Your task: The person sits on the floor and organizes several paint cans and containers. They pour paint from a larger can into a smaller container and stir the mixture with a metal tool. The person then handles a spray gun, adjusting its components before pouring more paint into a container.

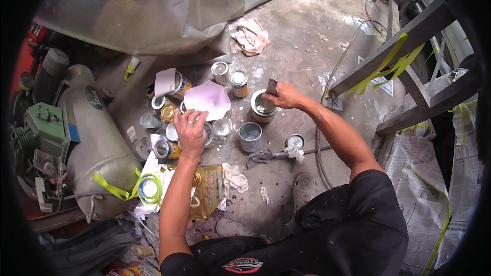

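My left hand [190, 132] has its fingers curled on the lower edge of a pale pink paper sheet [207, 97] above a cluster of cans and cups [169, 112]. My right hand [286, 96] grips a flat metal stirrer or scraper [271, 86] at the mouth of an open paint can [263, 114]; whether its tip is in the paint I cannot tell. Just below that can stands a grey plastic cup [250, 143]. A small silver-topped can [239, 87] is left of it, and an open lid or tin [295, 143] lies near a grey-stained rag [263, 158].
An air compressor [87, 138] fills the left side. A yellow jug [207, 204] and tape rolls [149, 188] lie by my left forearm. Grey frames [391, 64] and newspaper [419, 199] are at right, with a hose [322, 171] on the floor. Plastic sheeting [143, 5] hangs behind.
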A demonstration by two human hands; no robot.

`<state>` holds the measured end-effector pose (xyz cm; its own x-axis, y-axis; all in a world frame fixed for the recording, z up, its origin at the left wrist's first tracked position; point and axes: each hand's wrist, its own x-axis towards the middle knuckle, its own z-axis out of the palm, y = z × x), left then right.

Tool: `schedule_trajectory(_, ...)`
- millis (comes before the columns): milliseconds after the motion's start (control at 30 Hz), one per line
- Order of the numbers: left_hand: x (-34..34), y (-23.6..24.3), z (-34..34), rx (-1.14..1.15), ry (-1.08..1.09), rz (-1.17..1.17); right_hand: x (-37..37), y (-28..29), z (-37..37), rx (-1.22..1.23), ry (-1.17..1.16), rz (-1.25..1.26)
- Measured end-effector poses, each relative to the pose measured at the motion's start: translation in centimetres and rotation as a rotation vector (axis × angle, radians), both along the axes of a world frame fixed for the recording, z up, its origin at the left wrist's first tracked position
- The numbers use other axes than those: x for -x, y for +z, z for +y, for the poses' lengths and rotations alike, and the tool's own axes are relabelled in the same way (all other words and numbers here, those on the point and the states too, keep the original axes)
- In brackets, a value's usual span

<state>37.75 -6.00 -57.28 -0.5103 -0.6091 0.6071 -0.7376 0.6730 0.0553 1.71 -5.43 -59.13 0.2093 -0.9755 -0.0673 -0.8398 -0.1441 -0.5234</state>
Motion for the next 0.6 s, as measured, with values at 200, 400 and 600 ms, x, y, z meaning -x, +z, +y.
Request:
schedule_trajectory(200, -0.1, -0.1, 0.0, 0.008, -0.001, -0.002, -0.4, -0.4, 0.4, 0.220, 0.054, -0.070)
schedule_trajectory(400, -0.1, -0.1, -0.1, 0.007, 0.005, -0.007, 0.0, -0.2, 0.0, 0.304, 0.024, 0.217)
schedule_trajectory(600, -0.2, 0.0, 0.1, -0.008, 0.010, -0.004, -0.3, 0.3, 0.0, 0.147, -0.037, 0.117)
